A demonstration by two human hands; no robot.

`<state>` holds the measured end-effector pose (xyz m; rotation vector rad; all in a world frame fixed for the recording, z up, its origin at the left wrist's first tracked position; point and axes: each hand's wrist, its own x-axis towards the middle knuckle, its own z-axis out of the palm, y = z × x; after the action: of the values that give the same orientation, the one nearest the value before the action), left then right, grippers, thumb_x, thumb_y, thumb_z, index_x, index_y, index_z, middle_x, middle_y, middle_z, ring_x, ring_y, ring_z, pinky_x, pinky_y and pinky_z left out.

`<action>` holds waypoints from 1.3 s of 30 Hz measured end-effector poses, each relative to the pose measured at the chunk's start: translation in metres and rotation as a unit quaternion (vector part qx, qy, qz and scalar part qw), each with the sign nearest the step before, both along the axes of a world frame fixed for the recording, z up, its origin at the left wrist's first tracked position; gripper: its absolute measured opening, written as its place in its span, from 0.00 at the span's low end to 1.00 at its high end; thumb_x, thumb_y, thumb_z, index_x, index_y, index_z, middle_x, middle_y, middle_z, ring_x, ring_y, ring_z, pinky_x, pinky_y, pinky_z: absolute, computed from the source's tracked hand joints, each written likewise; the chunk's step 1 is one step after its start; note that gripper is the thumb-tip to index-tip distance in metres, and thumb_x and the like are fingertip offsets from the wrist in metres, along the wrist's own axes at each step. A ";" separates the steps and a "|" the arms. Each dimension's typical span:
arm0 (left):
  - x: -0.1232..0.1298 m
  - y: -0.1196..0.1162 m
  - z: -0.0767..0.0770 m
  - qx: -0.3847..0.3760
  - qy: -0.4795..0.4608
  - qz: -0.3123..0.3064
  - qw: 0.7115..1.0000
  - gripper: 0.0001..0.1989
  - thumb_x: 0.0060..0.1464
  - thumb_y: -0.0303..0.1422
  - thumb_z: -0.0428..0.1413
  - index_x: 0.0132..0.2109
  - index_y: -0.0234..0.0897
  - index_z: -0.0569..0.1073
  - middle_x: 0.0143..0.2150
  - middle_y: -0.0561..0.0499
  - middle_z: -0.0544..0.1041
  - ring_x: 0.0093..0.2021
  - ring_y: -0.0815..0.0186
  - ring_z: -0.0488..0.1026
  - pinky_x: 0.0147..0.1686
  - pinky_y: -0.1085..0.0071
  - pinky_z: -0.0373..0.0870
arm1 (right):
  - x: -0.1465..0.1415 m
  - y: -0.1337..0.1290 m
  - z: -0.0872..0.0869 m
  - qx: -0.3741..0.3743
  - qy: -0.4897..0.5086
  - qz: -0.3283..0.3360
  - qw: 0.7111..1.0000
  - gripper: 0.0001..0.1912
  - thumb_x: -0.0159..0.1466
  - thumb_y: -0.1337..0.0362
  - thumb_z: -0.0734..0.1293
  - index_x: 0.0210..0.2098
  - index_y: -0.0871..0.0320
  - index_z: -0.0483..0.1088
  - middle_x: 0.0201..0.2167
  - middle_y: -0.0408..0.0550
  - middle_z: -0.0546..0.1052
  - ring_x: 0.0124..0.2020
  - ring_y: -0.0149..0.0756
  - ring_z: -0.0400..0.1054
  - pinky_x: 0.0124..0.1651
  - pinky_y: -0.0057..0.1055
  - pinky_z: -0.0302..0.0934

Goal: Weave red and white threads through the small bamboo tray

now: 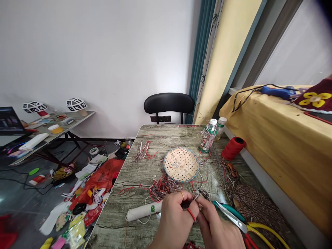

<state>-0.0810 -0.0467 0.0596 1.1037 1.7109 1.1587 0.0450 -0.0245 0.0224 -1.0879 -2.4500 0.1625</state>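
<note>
1. Two bare hands meet at the near edge of a wood-grain worktop (135,166) strewn with thread and cord; a black chair (168,103) stands at its far end against a white wall.
2. Right of the worktop, a surface under a yellow cloth (280,145) carries a blue tool with a black cable (277,91) and a maroon fabric piece with a yellow flower (315,98).
3. On the floor to the left, a red plastic bag (103,174) lies among scattered papers and packets.
4. At mid-worktop sits a round woven basket (181,164) with a blue rim; two capped plastic bottles (211,135) stand behind it and a spool of red thread (232,148) lies to their right.
5. A heap of brown braided cord (249,200) spreads along the right edge, with teal-handled scissors (230,212) and yellow-handled pliers (261,233) just beside the hands.
6. A white paper-wrapped roll (144,211) lies touching the left hand's side, near a tangle of red and grey threads (162,186).
7. The left hand (175,221), a ring on one finger, is closed, pinching a red cord (191,214) against the fingers.
8. The right hand (216,226) is closed too, its fingertips meeting the left's on the same red cord, just above the near worktop edge.
</note>
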 end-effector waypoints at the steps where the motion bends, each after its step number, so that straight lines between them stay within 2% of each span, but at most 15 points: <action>1: 0.001 0.000 -0.002 -0.001 -0.023 -0.002 1.000 0.10 0.47 0.27 0.47 0.20 0.34 0.66 0.18 0.56 0.64 0.23 0.70 0.60 0.24 0.75 0.56 | 0.001 0.000 -0.002 0.028 0.020 0.000 0.999 0.16 0.67 0.62 0.50 0.45 0.61 0.63 0.22 0.47 0.77 0.15 0.34 0.70 0.15 0.25 0.58; 3: 0.002 0.001 -0.005 -0.002 -0.075 0.001 0.997 0.11 0.47 0.28 0.47 0.20 0.34 0.67 0.18 0.56 0.64 0.23 0.70 0.61 0.24 0.75 0.56 | 0.002 0.002 -0.006 0.079 0.066 -0.008 0.995 0.12 0.66 0.61 0.53 0.43 0.61 0.62 0.24 0.47 0.78 0.16 0.33 0.70 0.16 0.23 0.59; 5: 0.003 0.002 -0.007 -0.003 -0.117 0.015 0.993 0.10 0.48 0.29 0.48 0.23 0.34 0.70 0.22 0.54 0.70 0.27 0.68 0.66 0.27 0.75 0.60 | 0.002 0.003 -0.008 0.077 0.101 -0.023 0.992 0.11 0.65 0.59 0.55 0.42 0.59 0.61 0.23 0.45 0.77 0.16 0.32 0.71 0.16 0.22 0.59; 9: 0.002 0.003 -0.006 0.009 -0.136 0.059 0.989 0.10 0.48 0.29 0.48 0.31 0.33 0.74 0.30 0.49 0.76 0.33 0.65 0.69 0.35 0.73 0.63 | -0.002 0.001 -0.003 -0.069 0.148 -0.051 0.985 0.13 0.66 0.54 0.51 0.39 0.54 0.59 0.21 0.41 0.76 0.18 0.33 0.71 0.18 0.23 0.60; 11: 0.003 0.003 -0.005 0.013 -0.138 0.072 0.988 0.10 0.48 0.29 0.48 0.31 0.34 0.74 0.29 0.50 0.74 0.32 0.66 0.68 0.32 0.74 0.62 | -0.005 0.000 0.001 -0.110 0.169 -0.061 0.978 0.15 0.66 0.52 0.49 0.38 0.53 0.60 0.21 0.42 0.76 0.19 0.33 0.71 0.19 0.23 0.60; 15: 0.008 0.002 -0.006 0.008 -0.203 0.071 0.977 0.08 0.51 0.31 0.46 0.34 0.35 0.69 0.19 0.57 0.64 0.21 0.72 0.60 0.22 0.77 0.57 | -0.004 0.002 0.005 -0.102 0.147 -0.066 0.982 0.18 0.65 0.52 0.49 0.35 0.52 0.64 0.17 0.41 0.74 0.14 0.33 0.68 0.17 0.23 0.57; 17: 0.011 0.002 -0.008 0.007 -0.253 0.068 0.965 0.08 0.53 0.33 0.46 0.35 0.35 0.67 0.16 0.61 0.55 0.17 0.75 0.52 0.18 0.79 0.51 | -0.002 0.005 0.008 -0.081 0.119 -0.048 0.988 0.19 0.65 0.52 0.49 0.31 0.52 0.66 0.13 0.40 0.71 0.12 0.32 0.64 0.15 0.22 0.54; 19: 0.012 0.003 -0.010 0.013 -0.300 0.065 0.952 0.07 0.54 0.34 0.47 0.36 0.36 0.65 0.16 0.63 0.50 0.16 0.76 0.46 0.16 0.79 0.44 | 0.001 0.006 0.012 -0.062 0.096 -0.021 0.993 0.21 0.66 0.53 0.48 0.27 0.52 0.66 0.11 0.40 0.69 0.11 0.30 0.63 0.15 0.21 0.53; 22: 0.010 0.003 -0.008 0.015 -0.370 0.052 0.927 0.07 0.53 0.35 0.49 0.36 0.36 0.63 0.16 0.63 0.54 0.16 0.77 0.44 0.16 0.78 0.41 | 0.005 0.007 0.021 -0.069 0.069 0.024 0.995 0.20 0.66 0.55 0.48 0.27 0.53 0.65 0.11 0.39 0.68 0.10 0.29 0.61 0.15 0.21 0.50; 25: 0.004 0.001 -0.004 0.005 -0.435 0.026 0.900 0.07 0.51 0.34 0.52 0.31 0.35 0.63 0.16 0.61 0.59 0.16 0.78 0.46 0.16 0.78 0.42 | 0.011 0.012 0.029 -0.162 0.046 0.072 0.983 0.18 0.66 0.57 0.49 0.28 0.54 0.63 0.15 0.40 0.69 0.14 0.29 0.61 0.18 0.21 0.51; 28: -0.003 -0.002 -0.001 0.003 -0.475 -0.013 0.880 0.08 0.50 0.34 0.54 0.29 0.35 0.63 0.17 0.58 0.64 0.15 0.79 0.46 0.16 0.79 0.42 | 0.016 0.024 0.037 -0.314 0.065 0.099 0.942 0.18 0.66 0.56 0.50 0.27 0.56 0.61 0.20 0.41 0.67 0.22 0.29 0.60 0.25 0.23 0.52; 30: -0.007 -0.004 0.000 -0.003 -0.449 -0.042 0.893 0.08 0.48 0.33 0.56 0.29 0.33 0.66 0.19 0.55 0.69 0.15 0.80 0.49 0.16 0.80 0.43 | 0.019 0.033 0.040 -0.419 0.118 0.104 0.894 0.19 0.65 0.53 0.53 0.25 0.58 0.61 0.21 0.41 0.63 0.23 0.28 0.56 0.25 0.23 0.49; 34: -0.009 -0.005 0.000 -0.014 -0.356 -0.061 0.933 0.08 0.42 0.32 0.61 0.28 0.30 0.71 0.24 0.48 0.74 0.24 0.73 0.66 0.25 0.78 0.59 | 0.021 0.043 0.042 -0.615 0.246 0.093 0.744 0.21 0.59 0.47 0.59 0.23 0.59 0.60 0.13 0.34 0.50 0.15 0.22 0.40 0.18 0.22 0.35; 36: -0.009 -0.006 -0.001 -0.021 -0.333 -0.045 0.941 0.09 0.40 0.31 0.62 0.30 0.31 0.73 0.27 0.49 0.75 0.28 0.70 0.69 0.30 0.75 0.63 | 0.019 0.042 0.042 -0.659 0.294 0.081 0.688 0.20 0.59 0.48 0.61 0.23 0.60 0.61 0.10 0.32 0.48 0.13 0.21 0.35 0.16 0.22 0.31; 39: -0.007 -0.006 -0.003 -0.024 -0.300 -0.033 0.953 0.08 0.40 0.29 0.62 0.30 0.32 0.74 0.27 0.50 0.75 0.28 0.69 0.69 0.31 0.74 0.64 | 0.017 0.037 0.044 -0.690 0.365 0.067 0.621 0.17 0.60 0.53 0.62 0.24 0.61 0.64 0.09 0.31 0.49 0.12 0.19 0.34 0.15 0.21 0.30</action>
<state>-0.0878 -0.0525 0.0569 0.6719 1.2090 1.2440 0.0620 0.0130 0.0662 -0.9012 -1.2800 2.2755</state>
